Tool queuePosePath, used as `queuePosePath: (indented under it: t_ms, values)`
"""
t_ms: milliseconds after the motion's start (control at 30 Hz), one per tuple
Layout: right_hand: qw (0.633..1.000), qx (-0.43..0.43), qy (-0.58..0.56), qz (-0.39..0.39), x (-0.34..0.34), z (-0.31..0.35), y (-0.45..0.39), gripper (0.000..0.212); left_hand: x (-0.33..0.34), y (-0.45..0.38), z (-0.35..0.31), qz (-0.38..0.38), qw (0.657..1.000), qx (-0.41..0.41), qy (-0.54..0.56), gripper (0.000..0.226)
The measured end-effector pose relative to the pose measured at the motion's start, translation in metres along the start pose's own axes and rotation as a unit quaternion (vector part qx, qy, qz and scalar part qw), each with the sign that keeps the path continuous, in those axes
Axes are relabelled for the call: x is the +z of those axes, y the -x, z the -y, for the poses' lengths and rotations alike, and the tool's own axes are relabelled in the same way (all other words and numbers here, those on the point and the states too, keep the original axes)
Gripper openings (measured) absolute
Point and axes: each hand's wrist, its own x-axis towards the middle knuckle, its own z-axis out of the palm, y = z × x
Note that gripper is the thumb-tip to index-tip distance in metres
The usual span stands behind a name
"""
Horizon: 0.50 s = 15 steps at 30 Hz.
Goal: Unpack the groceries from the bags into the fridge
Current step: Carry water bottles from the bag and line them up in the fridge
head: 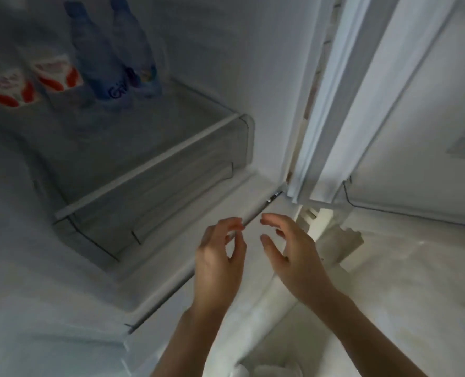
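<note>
My left hand (220, 257) and right hand (288, 251) hover with loose fingers, holding nothing, before the fridge (266, 104), probably because the bottles (111, 58) already stand inside

Fridge interior: one glass shelf (133, 137) with a white front trim strip, seen at a slant. Standing on it, toward the back left corner: two blue-tinted plastic bottles (108, 58), upright, side by side and touching or nearly so. To their left, along the back edge, two cartons (54, 74) with white and red-orange printing, close together; picture blur prevents reading the labels. The front and right portions of the shelf carry nothing visible. Beneath the shelf sits a clear drawer (155, 197), closed, contents not discernible. Below the drawer, the white fridge floor ledge (171, 265).
</note>
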Motion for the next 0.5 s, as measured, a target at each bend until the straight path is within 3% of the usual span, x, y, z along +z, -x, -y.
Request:
queuePosePath:
  t_ms: [167,333,500]
  values:
    - [0.991,0.125,0.041,0.003,-0.032,-0.033,0.073,0.033,0.048,0.055,0.004,0.147,0.989,-0.005,-0.03,0.018]
    - [0.973,0.222,0.058,-0.017,-0.064,-0.058,0.145,0.032,0.09,0.105,-0.004,0.292,0.955,0.018,-0.04,0.022]
    - [0.951,0.299,0.046,-0.057,-0.101,-0.083,0.217,0.031,0.131,0.147,-0.027,0.37,0.926,0.045,-0.064,0.024]
